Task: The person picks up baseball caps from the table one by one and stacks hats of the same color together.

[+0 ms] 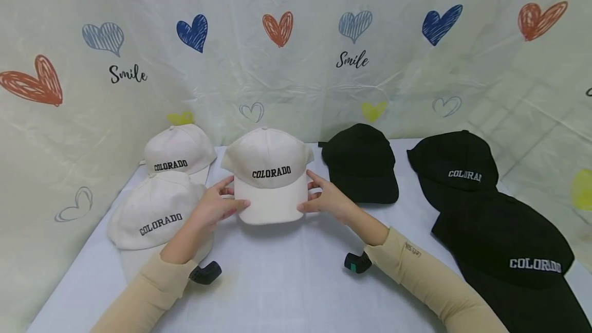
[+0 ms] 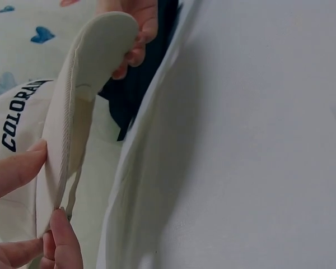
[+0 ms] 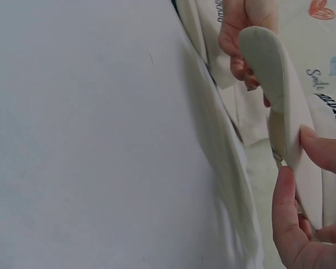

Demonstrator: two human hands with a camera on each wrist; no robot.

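Observation:
A white baseball cap (image 1: 270, 199) with dark COLORADO lettering is held between both hands, its brim toward me. My left hand (image 1: 217, 202) pinches the left edge of the brim, thumb on top and fingers beneath, as the left wrist view shows on the brim (image 2: 59, 145). On the opposite edge my right hand (image 1: 329, 200) grips the brim the same way; the right wrist view shows its thumb over the brim (image 3: 294, 117) and fingers under it. The brim stands off the white tabletop, with a shadow below.
Two more white caps, one behind (image 1: 178, 148) and one nearer (image 1: 152, 209), overlap at the left. A plain-fronted black cap (image 1: 361, 163) sits right of centre. Two lettered black caps (image 1: 453, 163) (image 1: 509, 240) overlap at the right. A heart-printed curtain (image 1: 296, 76) hangs behind the table (image 1: 277, 281).

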